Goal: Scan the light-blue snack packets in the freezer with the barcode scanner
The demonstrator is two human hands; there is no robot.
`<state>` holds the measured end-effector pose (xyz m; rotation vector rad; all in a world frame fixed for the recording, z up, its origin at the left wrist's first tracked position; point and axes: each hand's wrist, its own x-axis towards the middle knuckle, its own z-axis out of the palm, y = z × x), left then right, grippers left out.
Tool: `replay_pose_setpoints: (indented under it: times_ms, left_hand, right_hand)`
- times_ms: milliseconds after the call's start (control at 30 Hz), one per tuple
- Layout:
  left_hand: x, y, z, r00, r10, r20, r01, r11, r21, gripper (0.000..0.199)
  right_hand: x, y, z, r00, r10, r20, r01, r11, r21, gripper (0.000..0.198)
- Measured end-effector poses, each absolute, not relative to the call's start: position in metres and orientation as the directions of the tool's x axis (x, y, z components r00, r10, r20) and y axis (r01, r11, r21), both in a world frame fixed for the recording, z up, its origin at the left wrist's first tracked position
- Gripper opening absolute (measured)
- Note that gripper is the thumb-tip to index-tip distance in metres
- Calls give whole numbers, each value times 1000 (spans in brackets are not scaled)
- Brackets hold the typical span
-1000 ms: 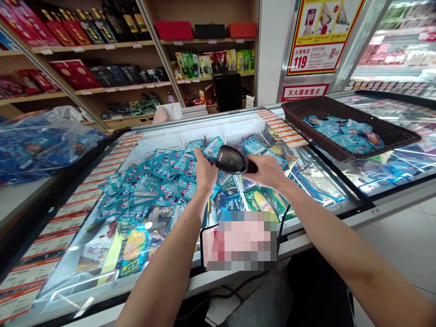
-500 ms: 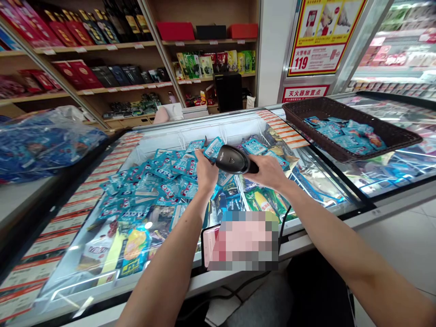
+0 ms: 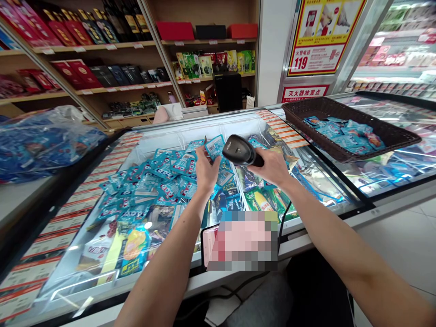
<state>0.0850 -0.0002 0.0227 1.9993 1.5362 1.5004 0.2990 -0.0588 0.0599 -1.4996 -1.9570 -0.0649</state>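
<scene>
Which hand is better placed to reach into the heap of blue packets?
Probably the left hand: it is beside the heap and holds only a blue packet, while the right hand grips a black scanner.

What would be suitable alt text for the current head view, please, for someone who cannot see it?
A right hand holds a black scanner close to a blue packet in the left hand, above an open freezer heaped with similar packets. A brown basket with more packets sits to the right; stocked shelves stand behind.
</scene>
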Motion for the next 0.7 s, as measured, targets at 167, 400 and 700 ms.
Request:
replay_pose_setpoints:
  times_ms: [167,400,700]
  left_hand:
    - [75,-5,39,-26,753,657,770,-405,494,39]
    - [57,-10,45,-113,769,629,942,-120,315,36]
    - [82,-16,36,680,642,354,694,-720,-27,39]
  right_hand:
    - [312,-52,63,43,848,528,932,155,-326,34]
    - [320,-47,61,106,872,478,968,18,-249,36]
    - [323,-48,64,154,877,455,961,-26,-275,40]
